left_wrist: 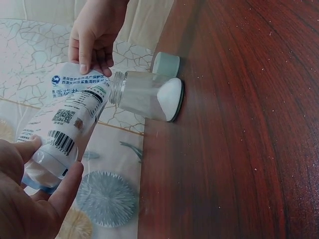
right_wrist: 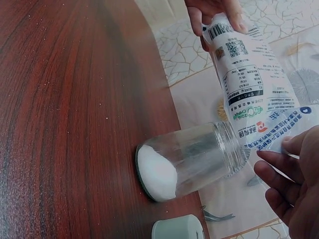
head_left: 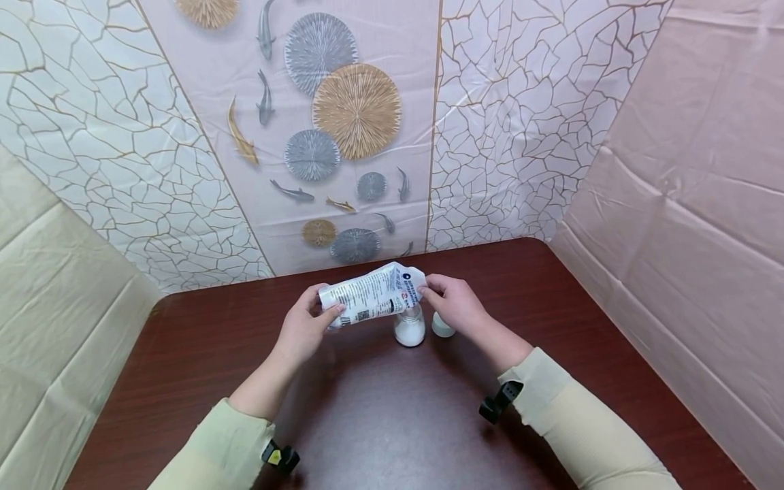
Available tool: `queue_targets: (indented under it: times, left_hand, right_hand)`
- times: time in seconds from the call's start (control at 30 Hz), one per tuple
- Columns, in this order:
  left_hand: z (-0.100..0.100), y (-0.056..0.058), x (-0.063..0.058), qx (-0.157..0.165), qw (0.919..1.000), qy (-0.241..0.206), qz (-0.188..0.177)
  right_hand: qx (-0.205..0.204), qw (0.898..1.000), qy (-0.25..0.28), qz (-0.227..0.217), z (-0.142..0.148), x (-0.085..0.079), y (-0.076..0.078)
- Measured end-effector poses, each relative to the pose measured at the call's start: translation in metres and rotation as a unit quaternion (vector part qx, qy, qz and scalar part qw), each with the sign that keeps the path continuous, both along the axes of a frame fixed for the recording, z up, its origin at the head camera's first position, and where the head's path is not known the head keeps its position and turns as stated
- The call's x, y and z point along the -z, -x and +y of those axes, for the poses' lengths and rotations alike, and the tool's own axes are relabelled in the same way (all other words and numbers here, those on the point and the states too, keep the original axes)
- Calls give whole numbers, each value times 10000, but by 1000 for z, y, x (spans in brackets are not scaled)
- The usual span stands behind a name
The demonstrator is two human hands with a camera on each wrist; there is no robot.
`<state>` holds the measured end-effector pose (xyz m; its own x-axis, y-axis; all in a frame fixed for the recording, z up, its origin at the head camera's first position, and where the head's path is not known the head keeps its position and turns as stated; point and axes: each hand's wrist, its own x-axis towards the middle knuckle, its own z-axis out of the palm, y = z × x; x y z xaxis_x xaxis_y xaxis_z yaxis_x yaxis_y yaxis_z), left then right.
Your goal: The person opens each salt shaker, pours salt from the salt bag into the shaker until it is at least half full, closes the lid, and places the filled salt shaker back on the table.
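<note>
A white printed bag of salt (head_left: 367,294) is tilted over the mouth of a clear glass jar (head_left: 410,328). The left hand (head_left: 302,332) grips the bag's bottom end, thumb on the printed face. At the opposite end, the right hand (head_left: 456,300) pinches the corner beside the bag's opening. That opening meets the jar's threaded rim in both wrist views; whether they touch, I cannot tell. A sloping heap of white salt (right_wrist: 157,173) covers the jar's bottom. Just right of the upright jar stands a pale green lid (head_left: 442,326), below the right hand.
The dark reddish-brown table (head_left: 380,422) has small white grains (left_wrist: 255,169) scattered over it. Behind its far edge hangs a patterned cloth wall (head_left: 502,136), with plain beige cloth (head_left: 692,224) at the right side. Black wrist cameras (head_left: 501,401) sit on both sleeves.
</note>
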<state>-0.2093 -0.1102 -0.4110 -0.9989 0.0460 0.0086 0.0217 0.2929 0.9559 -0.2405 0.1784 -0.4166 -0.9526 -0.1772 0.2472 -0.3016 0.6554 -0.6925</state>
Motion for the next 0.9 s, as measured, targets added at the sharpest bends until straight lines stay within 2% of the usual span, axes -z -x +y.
queue_targets:
  times: [0.9]
  left_hand:
    - [1,-1,0,16,10000,-89,-28]
  right_hand:
    - [18,10000,29,-82,1,0,0]
